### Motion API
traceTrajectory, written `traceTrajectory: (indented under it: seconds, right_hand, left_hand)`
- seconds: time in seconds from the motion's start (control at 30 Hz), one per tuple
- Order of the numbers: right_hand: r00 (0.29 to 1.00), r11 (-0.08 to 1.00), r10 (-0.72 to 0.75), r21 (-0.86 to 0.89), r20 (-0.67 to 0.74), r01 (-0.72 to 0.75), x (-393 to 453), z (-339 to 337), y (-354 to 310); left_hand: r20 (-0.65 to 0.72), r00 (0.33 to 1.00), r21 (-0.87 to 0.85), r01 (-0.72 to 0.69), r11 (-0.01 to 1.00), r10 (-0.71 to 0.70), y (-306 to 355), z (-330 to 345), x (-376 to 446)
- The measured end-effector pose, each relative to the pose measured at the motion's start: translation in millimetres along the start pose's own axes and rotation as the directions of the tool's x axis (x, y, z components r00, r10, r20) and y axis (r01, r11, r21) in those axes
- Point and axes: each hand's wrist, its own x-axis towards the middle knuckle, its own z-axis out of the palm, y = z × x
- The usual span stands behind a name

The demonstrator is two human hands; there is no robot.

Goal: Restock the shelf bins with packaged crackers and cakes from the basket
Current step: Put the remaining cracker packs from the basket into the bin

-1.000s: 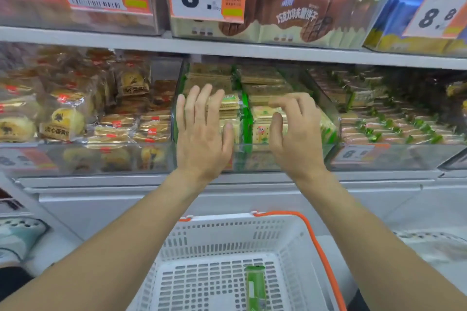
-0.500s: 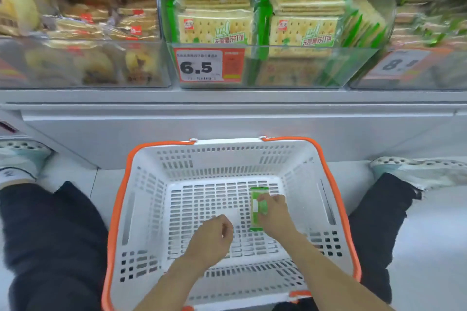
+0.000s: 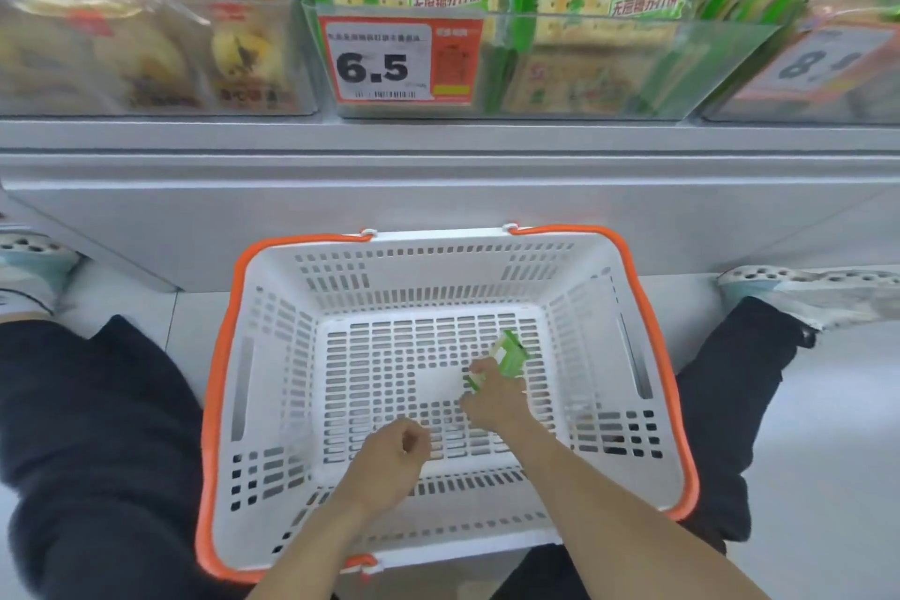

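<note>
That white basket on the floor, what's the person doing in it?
A person crouched before a store shelf is emptying the basket. Their right hand pinches a small green cracker pack, the only item visible in the basket, tilted up off the bottom. The left hand hovers beside it, fingers curled, holding nothing. Directly above, the clear bin tagged 6.5 holds matching green cracker packs, likely where this one goes.

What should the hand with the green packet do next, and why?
Probably lift it up to the cracker bin. The right hand already grips the green packet, the only one in the basket, and that bin with the 6.5 price tag holds matching green packs. The left hand holds nothing.
</note>
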Motion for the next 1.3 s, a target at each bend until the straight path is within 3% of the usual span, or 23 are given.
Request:
traceTrajectory:
  seconds: [0.1,0.23,0.37,0.5,0.6,0.67,0.83,0.93,1.0,1.07,1.17,1.3]
  right_hand:
    - [0.997,0.94,-0.077,0.334,0.02,0.066,-30,-15,-11]
    - [0.984,0.681,-0.123,0.732,0.125,-0.008,-76,-26,-4]
    - [0.936,0.465,-0.277,0.882,0.219,-0.069,-107,-26,13]
    - [0.919,0.442,-0.37,0.896,0.133,0.049,-121,-26,24]
    - [0.923,0.493,-0.383,0.852,0.033,0.174,-129,-33,24]
    - [0.919,0.57,-0.393,0.777,-0.029,0.268,-137,-41,20]
    - [0.891,0.77,-0.429,0.456,-0.148,0.446,-148,-56,9]
    - [0.745,0.777,-0.562,0.081,-0.359,0.625,-156,-62,-2]
    - [0.632,0.717,-0.69,-0.212,-0.352,0.664,-161,-65,-13]
    - [0.586,0.649,-0.76,-0.365,-0.28,0.667,-162,-70,-24]
    - [0.607,0.65,-0.756,-0.384,-0.245,0.656,-166,-88,-40]
    - [0.696,0.721,-0.691,-0.239,-0.193,0.65,-186,-132,-53]
  left_hand:
    - [-0.002,1.0,-0.044,0.01,0.999,-0.01,2,-2,1]
    - [-0.058,0.99,-0.308,0.105,0.946,-0.129,10,-4,0]
    - [-0.105,0.966,-0.643,0.115,0.757,-0.237,22,-10,-4]
    - [-0.111,0.986,-0.793,-0.012,0.609,-0.125,30,-23,-15]
    - [-0.13,0.991,-0.805,-0.08,0.588,-0.042,37,-31,-27]
    - [-0.172,0.985,-0.77,-0.126,0.626,-0.014,42,-37,-33]
    - [-0.293,0.956,-0.673,-0.233,0.702,0.036,60,-51,-46]
    - [-0.321,0.945,-0.618,-0.264,0.74,0.07,78,-55,-54]
    - [-0.33,0.939,-0.552,-0.278,0.786,0.1,93,-58,-59]
    - [-0.319,0.939,-0.536,-0.289,0.793,0.127,110,-59,-64]
    - [-0.262,0.958,-0.615,-0.26,0.745,0.117,134,-58,-71]
    - [-0.226,0.959,-0.6,-0.274,0.752,0.169,166,-67,-79]
